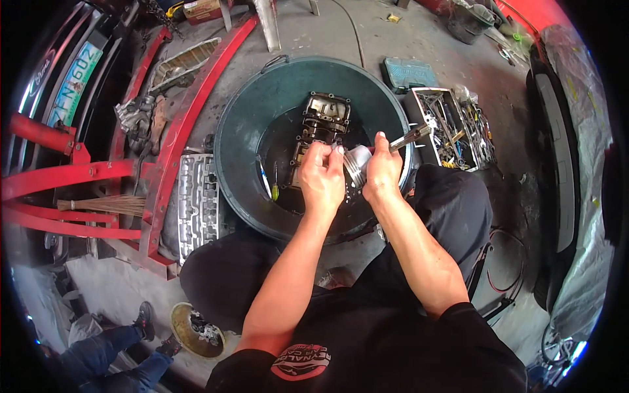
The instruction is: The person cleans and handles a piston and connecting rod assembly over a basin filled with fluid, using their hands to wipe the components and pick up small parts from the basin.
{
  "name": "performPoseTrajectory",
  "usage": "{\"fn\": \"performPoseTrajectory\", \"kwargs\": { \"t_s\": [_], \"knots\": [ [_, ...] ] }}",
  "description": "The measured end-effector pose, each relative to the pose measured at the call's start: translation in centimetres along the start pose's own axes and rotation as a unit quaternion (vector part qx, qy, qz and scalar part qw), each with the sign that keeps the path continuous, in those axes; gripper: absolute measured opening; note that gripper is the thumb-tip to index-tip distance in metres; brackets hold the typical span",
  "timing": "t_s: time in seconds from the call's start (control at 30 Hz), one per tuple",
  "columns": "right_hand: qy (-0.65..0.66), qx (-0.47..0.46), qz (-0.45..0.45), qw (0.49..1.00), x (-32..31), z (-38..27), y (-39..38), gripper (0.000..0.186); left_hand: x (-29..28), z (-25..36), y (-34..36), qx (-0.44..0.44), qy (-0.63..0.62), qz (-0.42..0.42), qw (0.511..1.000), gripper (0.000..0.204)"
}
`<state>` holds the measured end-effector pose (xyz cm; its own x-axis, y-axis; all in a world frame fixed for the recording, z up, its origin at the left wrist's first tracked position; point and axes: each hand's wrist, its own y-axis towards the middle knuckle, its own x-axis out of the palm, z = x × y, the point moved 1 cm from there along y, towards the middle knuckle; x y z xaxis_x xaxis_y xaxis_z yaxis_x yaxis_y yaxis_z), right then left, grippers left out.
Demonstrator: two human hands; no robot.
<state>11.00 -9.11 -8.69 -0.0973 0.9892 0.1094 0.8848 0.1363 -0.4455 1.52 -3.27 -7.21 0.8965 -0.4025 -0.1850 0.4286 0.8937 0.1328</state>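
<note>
I crouch on a grey concrete floor (327,26). A green tub (242,111) holds dark liquid and a metal valve body (324,114). My left hand (321,177) and right hand (382,171) pinch a metal part (357,160) with their fingers.

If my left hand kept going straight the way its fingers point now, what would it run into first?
Probably the dark metal valve-body part lying in the green basin. The left hand points up-picture, away from the body, and that part sits just beyond its fingertips. Depth is unclear, so it might pass just above it.

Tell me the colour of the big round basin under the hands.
Dark green basin, holding dark liquid; seen in the head view.
</note>
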Motion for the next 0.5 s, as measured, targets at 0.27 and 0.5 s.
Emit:
{"fn": "performPoseTrajectory", "kwargs": {
  "t_s": [0.27,0.5],
  "knots": [
    [-0.025,-0.017,-0.002,1.0,0.7,0.7,-1.1,0.035,-0.4,-0.9,0.0,-0.041,0.004,0.041,0.998,0.022],
    [0.028,-0.007,-0.024,0.999,0.9,0.2,-1.4,0.028,-1.2,-2.2,1.8,-0.074,-0.094,0.028,0.992,0.02]
  ]
}}
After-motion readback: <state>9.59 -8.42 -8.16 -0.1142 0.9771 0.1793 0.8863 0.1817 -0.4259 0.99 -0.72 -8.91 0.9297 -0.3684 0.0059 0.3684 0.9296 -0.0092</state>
